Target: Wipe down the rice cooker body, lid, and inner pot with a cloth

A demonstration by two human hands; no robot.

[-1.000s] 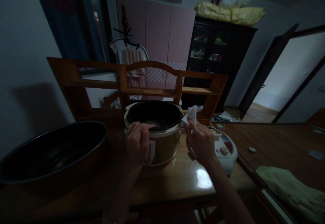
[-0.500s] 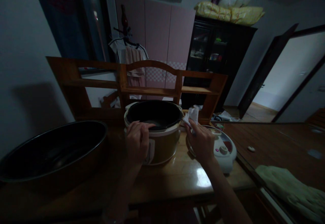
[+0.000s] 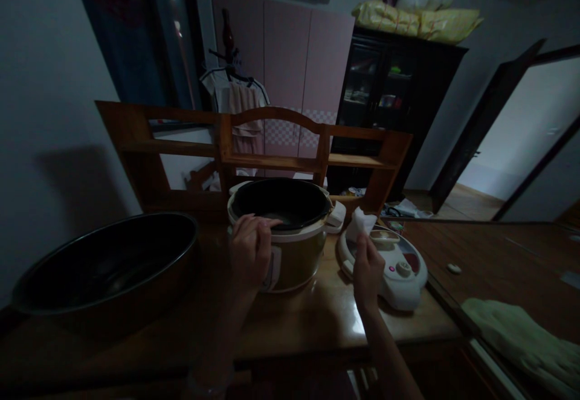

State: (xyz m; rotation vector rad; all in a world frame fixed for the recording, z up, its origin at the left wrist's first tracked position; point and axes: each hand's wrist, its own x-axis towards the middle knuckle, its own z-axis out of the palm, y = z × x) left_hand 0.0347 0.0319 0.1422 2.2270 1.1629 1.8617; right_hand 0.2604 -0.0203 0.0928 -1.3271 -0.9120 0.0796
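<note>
An electric pressure cooker (image 3: 296, 259) stands uncovered on the wooden desk (image 3: 290, 321), its dark inner pot (image 3: 283, 197) in place. My left hand (image 3: 251, 246) is closed over the cooker's near-left rim, with its fingertips reaching over the pot's edge. To the right of the cooker, my right hand (image 3: 368, 267) pinches a crumpled white tissue (image 3: 361, 223). Behind and beneath that hand lies the cooker's white lid (image 3: 401, 291), with a knob and a pink button on top. The tissue is held upright in front of the lid's left part.
A large dark round pan (image 3: 109, 261) takes up the desk's left side. A wooden shelf rack (image 3: 272, 159) rises along the back edge. Greenish cloth (image 3: 521, 333) lies at the lower right, near a small pale object (image 3: 454, 269) on the brown surface.
My right hand, holding the tissue, has moved away from the cooker's right rim toward the lid and me. My left hand stays at the rim. The view has shifted slightly.
</note>
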